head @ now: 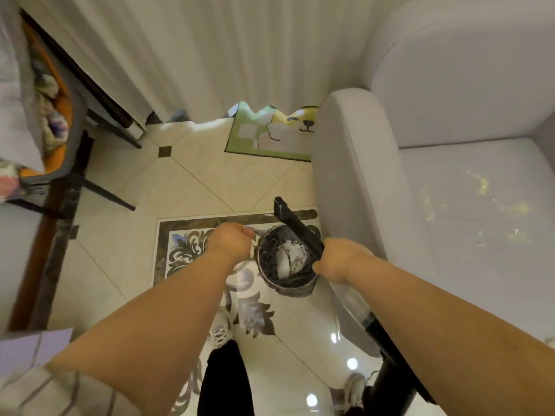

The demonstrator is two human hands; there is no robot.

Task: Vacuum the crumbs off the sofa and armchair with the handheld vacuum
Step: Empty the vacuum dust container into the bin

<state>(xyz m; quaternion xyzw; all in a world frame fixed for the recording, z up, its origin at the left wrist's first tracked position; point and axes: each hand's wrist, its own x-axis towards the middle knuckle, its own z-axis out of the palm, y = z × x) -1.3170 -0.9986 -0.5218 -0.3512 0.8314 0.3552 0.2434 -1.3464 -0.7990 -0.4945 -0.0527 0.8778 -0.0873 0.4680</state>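
Both hands hover over the bin (pixel 285 265) beside the armchair (pixel 450 145). Your right hand (pixel 339 259) clenches the vacuum (pixel 297 225), its black nozzle slanting across the bin; your left hand (pixel 232 240) is curled at the rim, though you cannot tell what it holds. You seem to be emptying dust. Crumbs (pixel 483 186) lie on the seat, so next swing the nozzle there.
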